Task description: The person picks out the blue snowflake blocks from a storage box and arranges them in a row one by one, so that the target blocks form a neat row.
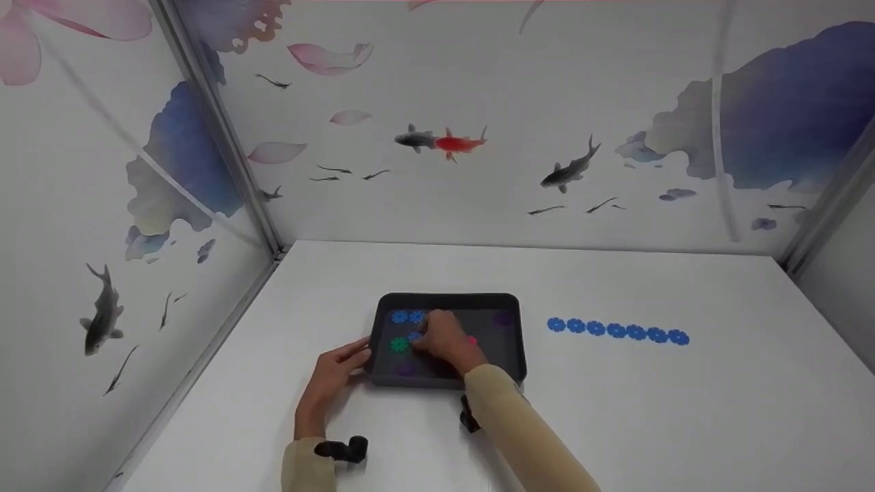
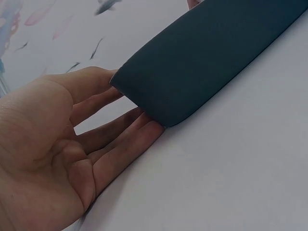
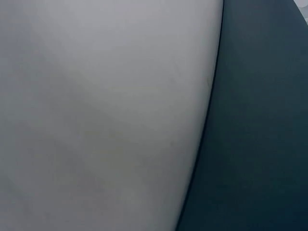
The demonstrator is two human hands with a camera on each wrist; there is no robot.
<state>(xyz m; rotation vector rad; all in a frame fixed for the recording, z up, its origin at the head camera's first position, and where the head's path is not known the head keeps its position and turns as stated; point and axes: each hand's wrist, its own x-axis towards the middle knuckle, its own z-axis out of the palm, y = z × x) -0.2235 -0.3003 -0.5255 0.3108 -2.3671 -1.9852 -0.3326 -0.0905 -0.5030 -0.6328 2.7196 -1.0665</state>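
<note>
My left hand (image 1: pixel 331 374) touches the left side of a dark rectangular tray (image 1: pixel 517 362). In the left wrist view, the thumb of the left hand (image 2: pixel 53 139) rests at the corner of the tray's rim, and the extended fingers meet its lower edge. Inside the tray, my right hand (image 1: pixel 446 339) pinches a blue flower-shaped disc (image 1: pixel 414 337) between thumb and finger, its fingertips partly hidden. Two blue discs (image 1: pixel 399 317) lie behind it, and a green disc (image 1: pixel 398 345) sits to its left. The right wrist view shows only tabletop and the tray's wall (image 3: pixel 255 125).
Several blue discs (image 1: pixel 616 331) form a row on the white table (image 1: pixel 656 403) right of the tray. Purple discs (image 1: pixel 504 317) and a pink piece (image 1: pixel 472 341), partly covered by the hand, lie in the tray. Printed walls (image 1: pixel 547 82) enclose the table.
</note>
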